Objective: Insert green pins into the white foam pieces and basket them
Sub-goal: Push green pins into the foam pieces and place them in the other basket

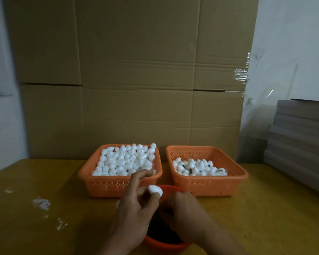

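Note:
My left hand (136,205) pinches a white egg-shaped foam piece (155,190) over the near rim of a round orange bowl (166,246) that holds dark pins. My right hand (184,210) reaches down into that bowl with its fingertips hidden, so I cannot tell whether it holds a pin. Behind the bowl, the left orange basket (107,184) is heaped with plain foam pieces (125,159). The right orange basket (236,179) holds a shallower layer of foam pieces with dark pins in them (197,168).
The yellow-brown table (44,181) has white foam crumbs (41,203) at the left. A large cardboard sheet (133,70) stands right behind the baskets. A stack of grey boards (300,140) sits at the right edge.

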Available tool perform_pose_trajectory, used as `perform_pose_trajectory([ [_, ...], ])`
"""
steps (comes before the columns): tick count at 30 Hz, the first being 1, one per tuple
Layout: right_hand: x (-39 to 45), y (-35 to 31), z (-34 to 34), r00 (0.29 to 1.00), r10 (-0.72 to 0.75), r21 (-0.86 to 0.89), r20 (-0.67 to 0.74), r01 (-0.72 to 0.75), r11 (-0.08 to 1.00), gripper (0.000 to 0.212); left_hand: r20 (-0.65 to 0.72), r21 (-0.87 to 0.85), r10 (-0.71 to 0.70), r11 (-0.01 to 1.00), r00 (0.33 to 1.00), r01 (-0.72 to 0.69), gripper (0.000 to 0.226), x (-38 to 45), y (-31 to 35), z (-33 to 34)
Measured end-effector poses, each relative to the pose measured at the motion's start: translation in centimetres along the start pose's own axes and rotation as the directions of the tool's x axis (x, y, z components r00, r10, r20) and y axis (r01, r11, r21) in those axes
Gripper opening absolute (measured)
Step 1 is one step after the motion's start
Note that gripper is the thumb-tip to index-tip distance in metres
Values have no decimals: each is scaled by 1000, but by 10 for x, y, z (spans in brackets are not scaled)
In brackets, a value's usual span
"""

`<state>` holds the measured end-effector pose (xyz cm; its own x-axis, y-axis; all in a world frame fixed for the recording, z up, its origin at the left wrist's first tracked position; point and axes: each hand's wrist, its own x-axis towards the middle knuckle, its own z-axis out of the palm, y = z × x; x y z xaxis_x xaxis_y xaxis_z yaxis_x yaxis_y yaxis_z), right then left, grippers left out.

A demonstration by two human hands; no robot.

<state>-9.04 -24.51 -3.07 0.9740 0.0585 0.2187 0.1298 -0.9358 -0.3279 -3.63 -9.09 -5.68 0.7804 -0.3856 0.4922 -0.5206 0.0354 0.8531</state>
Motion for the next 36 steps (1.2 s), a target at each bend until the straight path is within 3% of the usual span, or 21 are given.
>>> perform_pose_trajectory([
  [4,-1,-5,0,999,10,-41,31,-8,999,24,3,51,49,998,999,-49,21,-1,4,1],
  [9,-1,-11,1,985,29,-132,173,-6,991,30,41,-60,10,998,999,-8,14,-3,11,4],
  [10,0,-11,1,984,29,-144,176,-4,990,30,59,-92,2,996,998,3,21,-4,12,3],
  [12,1,-11,3,985,56,-146,162,-32,989,28,84,-135,-6,991,996,17,31,-4,13,2],
  [17,3,-10,6,983,137,-136,120,-120,983,15,102,-242,-73,966,992,96,30,-2,13,-3],
  [22,2,-9,4,980,183,-89,80,-176,980,10,95,-314,-84,943,992,110,52,0,12,-10],
  [28,-4,-9,0,990,131,-23,-51,-133,991,12,127,-475,-102,867,987,151,44,-1,19,-12],
  [32,-9,-11,-7,966,122,125,-226,-95,988,14,124,-560,-145,806,982,190,33,0,24,-15],
  [36,-12,-13,-15,936,153,470,-316,15,882,28,97,-607,-171,770,980,194,22,2,23,-16],
])
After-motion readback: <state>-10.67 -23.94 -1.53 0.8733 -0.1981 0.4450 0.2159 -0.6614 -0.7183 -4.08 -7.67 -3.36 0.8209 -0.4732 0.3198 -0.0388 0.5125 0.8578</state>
